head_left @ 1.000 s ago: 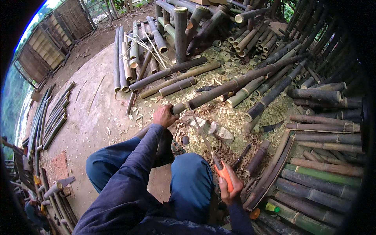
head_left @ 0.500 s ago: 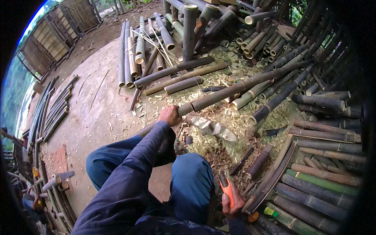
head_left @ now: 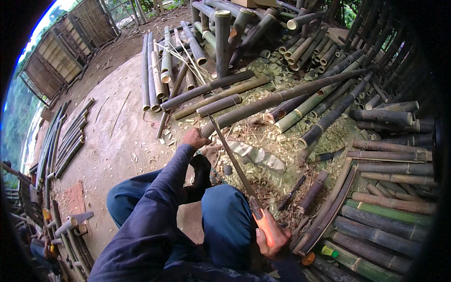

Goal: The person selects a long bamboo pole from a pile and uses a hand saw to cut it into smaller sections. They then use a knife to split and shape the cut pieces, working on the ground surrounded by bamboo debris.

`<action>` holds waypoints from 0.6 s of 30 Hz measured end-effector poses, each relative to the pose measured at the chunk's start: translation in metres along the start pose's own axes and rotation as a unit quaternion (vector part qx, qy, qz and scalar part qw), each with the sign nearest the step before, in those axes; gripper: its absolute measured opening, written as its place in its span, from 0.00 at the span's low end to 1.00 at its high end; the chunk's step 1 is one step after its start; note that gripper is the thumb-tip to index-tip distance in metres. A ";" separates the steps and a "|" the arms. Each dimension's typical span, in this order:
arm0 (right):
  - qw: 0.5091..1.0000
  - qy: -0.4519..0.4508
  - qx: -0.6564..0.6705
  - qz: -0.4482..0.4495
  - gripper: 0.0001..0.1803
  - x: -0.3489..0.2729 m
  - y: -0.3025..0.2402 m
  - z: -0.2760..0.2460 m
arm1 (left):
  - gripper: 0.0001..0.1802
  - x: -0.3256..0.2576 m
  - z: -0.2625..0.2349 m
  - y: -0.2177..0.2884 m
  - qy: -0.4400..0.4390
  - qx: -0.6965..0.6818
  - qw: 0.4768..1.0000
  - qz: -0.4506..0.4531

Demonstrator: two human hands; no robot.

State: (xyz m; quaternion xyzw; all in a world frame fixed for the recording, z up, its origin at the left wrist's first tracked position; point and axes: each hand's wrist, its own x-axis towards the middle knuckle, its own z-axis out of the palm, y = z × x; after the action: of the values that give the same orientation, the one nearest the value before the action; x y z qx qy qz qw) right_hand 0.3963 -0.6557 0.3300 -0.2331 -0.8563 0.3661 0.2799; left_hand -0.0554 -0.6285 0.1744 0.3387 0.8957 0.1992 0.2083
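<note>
My left hand [head_left: 195, 139] is closed round the near end of a long dark bamboo pole [head_left: 282, 97], which slants away to the upper right over other poles. In my right hand [head_left: 278, 238], low and right of my knee, is a handsaw [head_left: 239, 173] held by its orange handle. Its narrow blade points up and left. The blade's tip overlaps the pole just beyond my left hand; whether it touches the bamboo I cannot tell.
Wood chips and a pale, rough block [head_left: 258, 157] lie below the pole. Cut bamboo lengths [head_left: 390, 225] line the right side. More poles [head_left: 164, 66] and a thick upright bamboo post [head_left: 222, 44] stand ahead. A green-capped item [head_left: 330, 251] lies near my right hand.
The saw has risen from beside my right knee, its blade tip now at the pole. My left hand has shifted slightly left, and the pole length beyond it toward lower left no longer shows.
</note>
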 end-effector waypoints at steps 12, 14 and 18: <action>0.995 0.038 0.028 -0.085 0.27 0.159 0.043 0.108 | 0.19 -0.023 -0.004 -0.003 0.022 0.136 0.988 0.072; 0.991 0.050 0.068 -0.105 0.28 0.146 0.009 0.085 | 0.17 -0.001 0.007 -0.052 0.026 0.125 0.991 0.045; 0.980 0.101 0.131 -0.110 0.28 0.105 -0.026 0.035 | 0.18 0.002 0.041 -0.084 -0.053 0.001 0.997 0.062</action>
State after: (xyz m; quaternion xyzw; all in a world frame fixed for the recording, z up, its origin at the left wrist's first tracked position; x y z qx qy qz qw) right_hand 0.2912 -0.6258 0.3615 -0.1344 -0.7887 0.4169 0.4314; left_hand -0.0797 -0.6762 0.0980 0.4036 0.8610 0.1925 0.2424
